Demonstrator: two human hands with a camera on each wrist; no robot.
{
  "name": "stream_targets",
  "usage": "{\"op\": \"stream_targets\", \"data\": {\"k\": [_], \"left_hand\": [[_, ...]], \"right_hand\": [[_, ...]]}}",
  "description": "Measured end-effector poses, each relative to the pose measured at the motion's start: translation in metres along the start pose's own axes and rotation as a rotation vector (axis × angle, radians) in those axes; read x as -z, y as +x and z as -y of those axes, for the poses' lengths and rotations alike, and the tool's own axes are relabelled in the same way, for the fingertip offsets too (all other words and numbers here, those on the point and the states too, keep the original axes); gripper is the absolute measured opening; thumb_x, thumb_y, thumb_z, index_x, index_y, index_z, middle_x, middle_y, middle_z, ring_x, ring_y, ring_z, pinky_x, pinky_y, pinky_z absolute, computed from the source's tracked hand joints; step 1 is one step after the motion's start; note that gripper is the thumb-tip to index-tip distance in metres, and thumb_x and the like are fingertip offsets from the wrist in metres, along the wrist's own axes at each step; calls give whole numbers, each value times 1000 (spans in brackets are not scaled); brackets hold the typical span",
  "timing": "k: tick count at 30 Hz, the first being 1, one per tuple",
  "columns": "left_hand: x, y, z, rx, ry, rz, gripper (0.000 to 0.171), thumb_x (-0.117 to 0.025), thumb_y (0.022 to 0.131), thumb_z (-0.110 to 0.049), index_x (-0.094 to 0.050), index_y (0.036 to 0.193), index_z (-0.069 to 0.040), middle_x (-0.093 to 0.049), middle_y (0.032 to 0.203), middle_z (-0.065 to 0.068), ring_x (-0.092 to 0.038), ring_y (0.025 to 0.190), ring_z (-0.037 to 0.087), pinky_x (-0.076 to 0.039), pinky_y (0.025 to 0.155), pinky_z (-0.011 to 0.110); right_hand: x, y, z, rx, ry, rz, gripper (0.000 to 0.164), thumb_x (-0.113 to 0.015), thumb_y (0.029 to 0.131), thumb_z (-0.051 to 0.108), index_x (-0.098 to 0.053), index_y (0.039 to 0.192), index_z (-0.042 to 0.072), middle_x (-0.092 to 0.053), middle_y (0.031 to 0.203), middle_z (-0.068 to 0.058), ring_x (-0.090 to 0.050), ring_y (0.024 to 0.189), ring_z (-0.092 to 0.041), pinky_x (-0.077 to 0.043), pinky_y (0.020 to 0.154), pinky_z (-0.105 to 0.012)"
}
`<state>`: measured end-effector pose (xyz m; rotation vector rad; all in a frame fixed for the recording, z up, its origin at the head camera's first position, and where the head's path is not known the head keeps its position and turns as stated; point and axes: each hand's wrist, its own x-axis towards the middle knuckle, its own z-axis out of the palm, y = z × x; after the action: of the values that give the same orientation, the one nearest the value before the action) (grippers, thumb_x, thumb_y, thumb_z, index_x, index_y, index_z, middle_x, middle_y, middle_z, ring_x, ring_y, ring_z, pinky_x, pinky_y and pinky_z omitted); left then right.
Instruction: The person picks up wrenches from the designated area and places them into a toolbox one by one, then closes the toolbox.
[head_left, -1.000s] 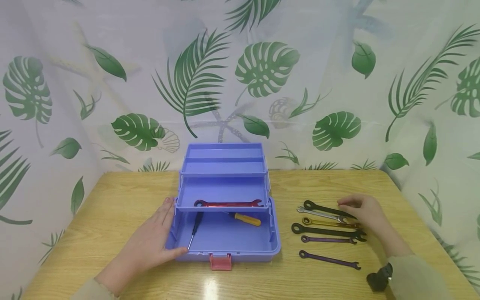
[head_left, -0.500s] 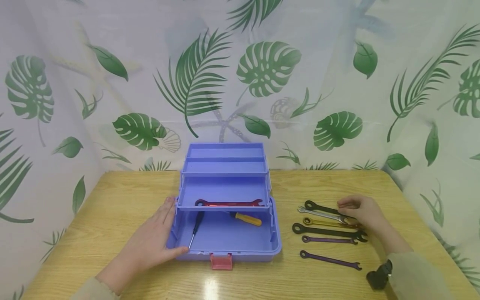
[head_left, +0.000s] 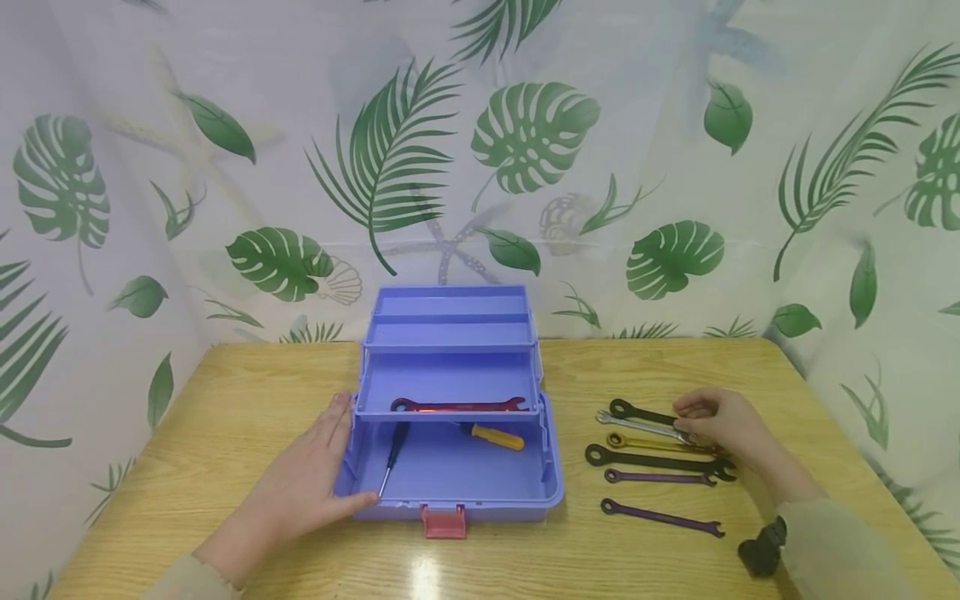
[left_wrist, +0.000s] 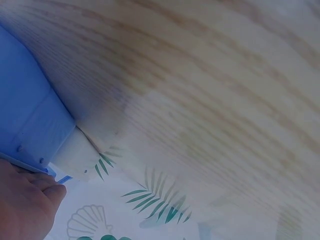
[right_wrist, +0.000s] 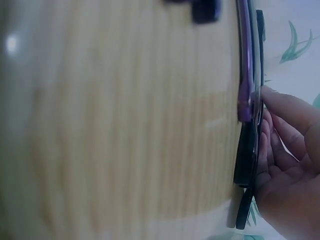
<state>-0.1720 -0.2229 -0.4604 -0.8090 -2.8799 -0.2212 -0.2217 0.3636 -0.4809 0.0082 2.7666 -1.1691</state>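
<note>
A blue-purple toolbox stands with its tiers raised. My left hand lies along its left side, fingers straight and thumb on the front rim. In the upper tray rests a red wrench; a black-handled screwdriver and a yellow-handled tool lie in the bottom. On the right, my right hand pinches the farthest black ratchet wrench near its right end, which the fingers hide. A silver wrench passes just under the thumb. The right wrist view shows the fingers beside the wrenches.
Nearer than the silver wrench lie a gold wrench, a larger black wrench and two purple wrenches, the nearest purple wrench set apart. A pink latch hangs at the toolbox's front. A leaf-patterned curtain borders the wooden table.
</note>
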Motion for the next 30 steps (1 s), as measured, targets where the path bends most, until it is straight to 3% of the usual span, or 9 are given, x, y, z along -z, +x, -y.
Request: {"op": "stream_targets", "data": {"k": [11, 20, 30], "left_hand": [[0, 2, 0, 4, -9, 3, 121, -69, 88, -71, -26, 160, 16, -24, 172, 32, -31, 159, 48, -39, 126, 56], [-1, 1, 0, -1, 0, 5, 122, -69, 88, -72, -26, 160, 16, -23, 172, 33, -31, 159, 48, -39, 126, 56], [1, 0, -1, 12, -3, 16, 122, -69, 88, -72, -26, 161, 16, -23, 172, 32, -31, 159, 47, -40, 125, 56]], "right_hand": [[-1, 2, 4, 24, -105, -18, 28, -80, 95, 12, -75, 113, -8, -77, 100, -16, -66, 85, -12, -54, 67, -20], [0, 5, 2, 36, -164, -13, 23, -77, 98, 16, -81, 113, -2, -78, 108, -21, -70, 88, -17, -57, 73, -31], [-2, 7, -2, 82, -171, 15, 19, -78, 96, 14, -80, 106, -2, -77, 94, -9, -63, 82, -14, -52, 67, -25]]}}
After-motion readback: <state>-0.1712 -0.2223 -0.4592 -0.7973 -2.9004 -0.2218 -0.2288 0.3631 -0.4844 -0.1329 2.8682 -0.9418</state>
